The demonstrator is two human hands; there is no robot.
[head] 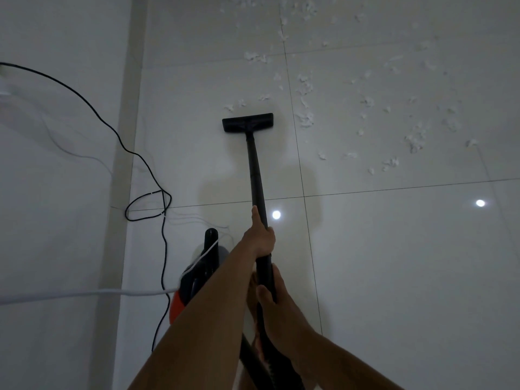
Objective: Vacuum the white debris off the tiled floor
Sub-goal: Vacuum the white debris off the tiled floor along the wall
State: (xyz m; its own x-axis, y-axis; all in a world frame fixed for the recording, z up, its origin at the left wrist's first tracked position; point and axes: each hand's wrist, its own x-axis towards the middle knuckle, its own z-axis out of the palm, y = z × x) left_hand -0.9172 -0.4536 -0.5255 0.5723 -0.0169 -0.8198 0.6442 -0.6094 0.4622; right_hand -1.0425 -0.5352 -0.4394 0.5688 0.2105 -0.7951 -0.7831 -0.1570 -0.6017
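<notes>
Two grips are clasping stiff wand (257, 175) | left grip (260, 240) forward, right grip (277, 302) rearward | debris (305, 119) (light, fluffy) lying beside nozzle (248, 123)

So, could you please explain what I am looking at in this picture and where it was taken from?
This is one view from a camera worn on a person's head, looking down at their arms. Both hands hold the vacuum wand: the left hand further along it, the right hand nearer the person. Its floor head rests on the tiled floor, with white debris scattered beyond and right of it. The orange vacuum body stands at the left, near a black cable and a white cable.
</notes>
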